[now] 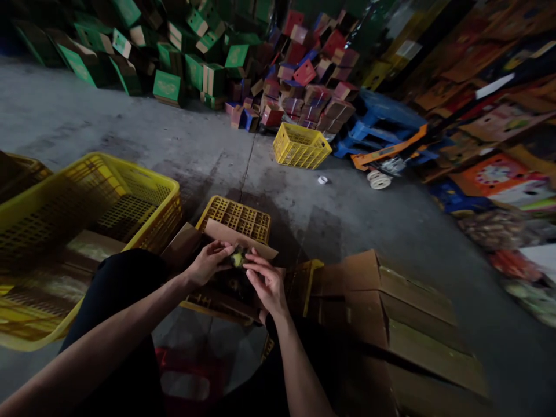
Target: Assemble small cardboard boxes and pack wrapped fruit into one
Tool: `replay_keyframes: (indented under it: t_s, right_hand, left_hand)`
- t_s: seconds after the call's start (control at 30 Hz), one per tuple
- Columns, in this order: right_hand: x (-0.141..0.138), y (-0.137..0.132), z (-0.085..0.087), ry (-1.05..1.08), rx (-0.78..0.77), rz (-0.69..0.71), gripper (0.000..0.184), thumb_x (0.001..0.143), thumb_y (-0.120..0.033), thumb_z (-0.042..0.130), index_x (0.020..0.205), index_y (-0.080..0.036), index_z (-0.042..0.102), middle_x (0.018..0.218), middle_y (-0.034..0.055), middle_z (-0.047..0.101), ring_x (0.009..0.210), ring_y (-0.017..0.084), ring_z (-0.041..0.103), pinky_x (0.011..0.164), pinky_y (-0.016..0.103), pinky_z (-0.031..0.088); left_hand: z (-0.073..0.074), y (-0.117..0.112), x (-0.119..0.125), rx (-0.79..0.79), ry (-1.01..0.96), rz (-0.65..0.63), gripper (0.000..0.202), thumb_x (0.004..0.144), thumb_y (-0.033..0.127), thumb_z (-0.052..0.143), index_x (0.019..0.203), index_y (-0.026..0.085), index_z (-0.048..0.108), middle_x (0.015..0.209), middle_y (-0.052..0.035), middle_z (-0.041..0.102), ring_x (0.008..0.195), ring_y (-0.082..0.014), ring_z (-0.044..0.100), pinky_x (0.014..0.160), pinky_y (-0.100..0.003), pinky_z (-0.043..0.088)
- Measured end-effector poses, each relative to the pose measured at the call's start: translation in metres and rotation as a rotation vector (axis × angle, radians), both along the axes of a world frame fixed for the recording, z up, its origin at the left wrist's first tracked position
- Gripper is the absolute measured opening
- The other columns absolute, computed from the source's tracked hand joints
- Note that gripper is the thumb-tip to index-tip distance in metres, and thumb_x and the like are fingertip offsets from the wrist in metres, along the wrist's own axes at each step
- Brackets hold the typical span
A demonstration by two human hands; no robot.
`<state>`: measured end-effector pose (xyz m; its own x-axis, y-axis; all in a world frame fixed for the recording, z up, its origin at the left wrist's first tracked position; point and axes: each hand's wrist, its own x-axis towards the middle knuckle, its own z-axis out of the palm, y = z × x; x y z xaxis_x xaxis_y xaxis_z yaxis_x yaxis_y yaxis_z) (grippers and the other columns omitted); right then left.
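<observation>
While pinched, yellow-green object sits between both hands.

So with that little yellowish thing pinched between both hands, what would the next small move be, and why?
Probably lowering it into the open cardboard box right beneath. Both the left hand and the right hand pinch the small yellowish thing just above that box, whose flap is folded back, so the drop is short. What the thing is stays too dark to tell.
</observation>
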<state>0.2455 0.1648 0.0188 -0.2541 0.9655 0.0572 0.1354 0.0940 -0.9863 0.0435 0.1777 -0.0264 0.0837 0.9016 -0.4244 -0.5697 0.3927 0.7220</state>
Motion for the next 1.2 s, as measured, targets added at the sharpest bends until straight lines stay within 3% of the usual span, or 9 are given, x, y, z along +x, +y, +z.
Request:
replay_keyframes:
  t_s: [0.1,0.23,0.33,0.43,0.53,0.63,0.83,1.2]
  right_hand:
    - [0.002,0.005,-0.006,0.104,-0.095,-0.168,0.034,0.082,-0.053,0.077,0.107,-0.030,0.080,0.135,0.0058,0.070,0.136,0.030,0.056,0.117,0.048,0.042]
    - [0.004,0.009,-0.022,0.152,-0.203,-0.357,0.049,0.077,-0.055,0.080,0.118,-0.028,0.075,0.131,0.0071,0.071,0.124,0.028,0.065,0.107,0.043,0.051]
    - [0.005,0.008,-0.033,0.209,-0.355,-0.428,0.051,0.071,-0.056,0.084,0.111,-0.025,0.074,0.117,0.0071,0.076,0.106,0.027,0.071,0.083,0.037,0.060]
    - [0.006,0.005,-0.036,0.256,-0.429,-0.444,0.048,0.066,-0.053,0.088,0.100,-0.024,0.072,0.106,0.0050,0.077,0.092,0.023,0.072,0.067,0.029,0.058]
    - [0.008,0.004,-0.034,0.278,-0.386,-0.424,0.044,0.066,-0.051,0.089,0.095,-0.024,0.070,0.101,0.0028,0.077,0.088,0.021,0.072,0.069,0.029,0.058]
    - [0.007,0.004,-0.030,0.279,-0.362,-0.384,0.041,0.068,-0.052,0.088,0.092,-0.024,0.069,0.100,0.0024,0.077,0.089,0.021,0.072,0.073,0.031,0.059]
    - [0.007,0.003,-0.023,0.159,-0.325,-0.288,0.037,0.073,-0.053,0.085,0.097,-0.027,0.073,0.102,0.0029,0.078,0.095,0.024,0.073,0.079,0.032,0.058]
    - [0.005,0.008,-0.029,0.145,-0.309,-0.390,0.036,0.071,-0.056,0.084,0.086,-0.024,0.076,0.089,0.0026,0.077,0.089,0.023,0.071,0.082,0.034,0.057]
  left_hand:
    - [0.000,0.000,0.000,0.022,-0.012,0.015,0.047,0.064,0.036,0.095,0.098,0.020,0.067,0.100,-0.0031,0.071,0.091,-0.0193,0.070,0.079,-0.034,0.060]
    - [0.005,-0.001,0.002,0.078,-0.037,-0.018,0.065,0.066,0.030,0.094,0.123,0.026,0.064,0.117,-0.0065,0.071,0.101,-0.0214,0.070,0.081,-0.033,0.059]
    - [0.007,-0.003,0.005,0.146,-0.036,-0.058,0.075,0.067,0.027,0.093,0.134,0.029,0.061,0.129,-0.0089,0.069,0.106,-0.0223,0.070,0.085,-0.033,0.058]
    - [0.008,-0.004,0.008,0.194,-0.025,-0.058,0.079,0.065,0.026,0.094,0.137,0.027,0.062,0.130,-0.0094,0.070,0.107,-0.0221,0.070,0.087,-0.032,0.056]
    - [0.006,-0.002,0.009,0.129,-0.010,-0.043,0.068,0.067,0.034,0.093,0.129,0.023,0.069,0.122,-0.0100,0.074,0.106,-0.0229,0.070,0.088,-0.032,0.055]
    - [0.003,0.000,0.006,0.060,0.061,-0.044,0.050,0.069,0.045,0.090,0.109,0.018,0.078,0.108,-0.0096,0.077,0.097,-0.0218,0.072,0.084,-0.030,0.055]
    - [0.002,0.000,0.002,0.105,0.182,0.011,0.037,0.068,0.049,0.089,0.082,0.017,0.078,0.082,-0.0053,0.075,0.077,-0.0186,0.069,0.072,-0.028,0.054]
    - [0.007,0.003,0.010,0.132,0.081,0.149,0.036,0.069,0.048,0.087,0.078,0.017,0.072,0.071,0.0013,0.069,0.063,-0.0114,0.060,0.065,-0.024,0.048]
